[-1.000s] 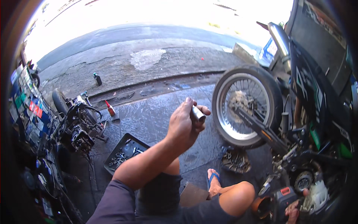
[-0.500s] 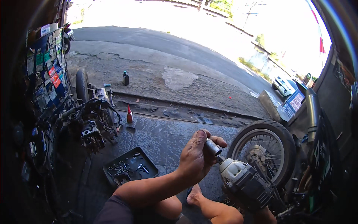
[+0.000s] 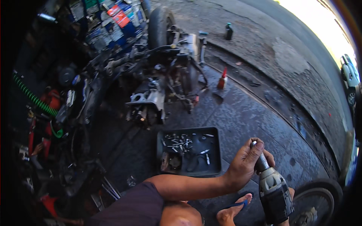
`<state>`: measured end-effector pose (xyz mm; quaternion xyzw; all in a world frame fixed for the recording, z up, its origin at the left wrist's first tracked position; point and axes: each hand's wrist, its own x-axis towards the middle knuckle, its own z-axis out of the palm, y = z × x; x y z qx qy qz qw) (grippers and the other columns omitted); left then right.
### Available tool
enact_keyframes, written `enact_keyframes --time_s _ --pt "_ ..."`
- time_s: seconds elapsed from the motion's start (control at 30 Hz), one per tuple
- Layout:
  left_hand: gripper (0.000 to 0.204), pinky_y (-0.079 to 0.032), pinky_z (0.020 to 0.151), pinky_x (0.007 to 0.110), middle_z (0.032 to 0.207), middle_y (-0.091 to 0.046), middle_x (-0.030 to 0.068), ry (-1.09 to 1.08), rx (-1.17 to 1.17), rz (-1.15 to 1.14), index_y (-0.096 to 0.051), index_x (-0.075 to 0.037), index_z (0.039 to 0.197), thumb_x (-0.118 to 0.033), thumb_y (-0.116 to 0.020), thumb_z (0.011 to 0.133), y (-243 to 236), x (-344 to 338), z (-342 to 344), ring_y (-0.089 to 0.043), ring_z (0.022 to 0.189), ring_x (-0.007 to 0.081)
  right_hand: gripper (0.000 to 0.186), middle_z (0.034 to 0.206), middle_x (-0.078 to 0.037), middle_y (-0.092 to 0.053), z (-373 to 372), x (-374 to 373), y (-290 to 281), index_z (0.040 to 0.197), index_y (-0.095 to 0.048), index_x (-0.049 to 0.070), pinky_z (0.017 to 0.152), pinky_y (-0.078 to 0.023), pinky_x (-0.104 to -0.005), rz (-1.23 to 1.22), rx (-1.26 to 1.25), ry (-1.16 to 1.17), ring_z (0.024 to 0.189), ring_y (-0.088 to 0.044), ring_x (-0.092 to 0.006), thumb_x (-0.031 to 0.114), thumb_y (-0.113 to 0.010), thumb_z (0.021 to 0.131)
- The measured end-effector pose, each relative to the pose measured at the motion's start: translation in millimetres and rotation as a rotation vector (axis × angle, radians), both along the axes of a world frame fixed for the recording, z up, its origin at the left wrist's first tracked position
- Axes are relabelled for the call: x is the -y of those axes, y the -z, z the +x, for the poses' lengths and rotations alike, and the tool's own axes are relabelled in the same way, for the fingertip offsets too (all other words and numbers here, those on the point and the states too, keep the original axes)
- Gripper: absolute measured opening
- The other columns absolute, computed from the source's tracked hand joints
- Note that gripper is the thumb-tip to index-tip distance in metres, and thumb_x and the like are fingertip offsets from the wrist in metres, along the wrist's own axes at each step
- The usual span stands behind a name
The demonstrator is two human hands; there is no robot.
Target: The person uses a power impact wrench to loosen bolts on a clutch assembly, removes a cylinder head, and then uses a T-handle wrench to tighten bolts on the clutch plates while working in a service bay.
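My left hand is closed around a metal socket, thumb on its side. The socket sits at the nose of a grey and black impact wrench; whether it is fully seated I cannot tell. Behind the tool only a bit of my right hand shows, gripping the wrench from its far side; most of its fingers are hidden. Left of my left hand, a black tray on the floor holds several bolts and small metal parts.
A partly dismantled motorbike with a bare engine stands at the left. Beyond the tray are a red-capped bottle and a dark bottle. A spoked wheel lies at the lower right. A green coiled hose hangs far left.
My view has turned left toward the engine and tray. The socket, held just off the wrench's nose before, now lines up with it and meets it. The wrench points more upright.
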<state>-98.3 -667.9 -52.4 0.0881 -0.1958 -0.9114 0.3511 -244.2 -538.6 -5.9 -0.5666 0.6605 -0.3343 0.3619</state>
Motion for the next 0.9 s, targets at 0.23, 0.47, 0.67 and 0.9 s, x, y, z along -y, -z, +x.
enact_keyframes --time_s 0.23,0.47,0.67,0.9 --pt "0.036 -0.051 0.096 0.04 0.128 -0.055 0.0255 -0.355 -0.028 0.08 -0.046 -0.002 0.132 -0.023 -0.04 0.103 28.3 25.0 88.6 -0.061 0.112 0.0273 0.027 0.086 -0.003 -0.063 31.7 107.7 84.9 0.105 -0.064 0.006 0.066 -0.05 -0.0357 0.117 0.211 -0.327 0.078 -0.061 -0.0182 0.02 -0.072 0.083" --pt "0.028 -0.05 0.085 0.036 0.107 -0.067 0.0121 -0.888 0.298 0.137 -0.061 -0.009 0.113 -0.032 -0.061 0.096 61.9 63.7 128.0 -0.063 0.094 0.0181 0.035 0.092 -0.003 -0.065 77.6 180.4 152.5 0.105 -0.064 0.006 0.069 -0.051 -0.0327 0.487 0.671 -0.49 0.08 -0.06 -0.0147 0.015 -0.079 0.075" --pt "0.043 -0.043 0.1 0.044 0.123 -0.059 0.0141 -0.813 0.281 0.159 -0.052 -0.007 0.126 -0.039 -0.056 0.097 56.6 75.9 143.5 -0.056 0.114 0.0235 0.042 0.097 -0.006 -0.065 105.4 211.3 159.0 0.116 -0.06 0.004 0.063 -0.053 -0.0295 0.375 0.688 -0.549 0.073 -0.061 -0.0137 0.013 -0.078 0.078" --pt "0.055 -0.035 0.109 0.045 0.133 -0.053 0.016 -0.789 0.249 0.049 -0.044 -0.004 0.136 -0.045 -0.045 0.1 70.1 83.2 148.6 -0.047 0.127 0.0263 0.033 0.078 -0.002 -0.066 111.3 229.7 152.4 0.102 -0.066 0.004 0.057 -0.051 -0.0282 0.505 0.764 -0.511 0.064 -0.06 -0.0105 0.016 -0.082 0.077"
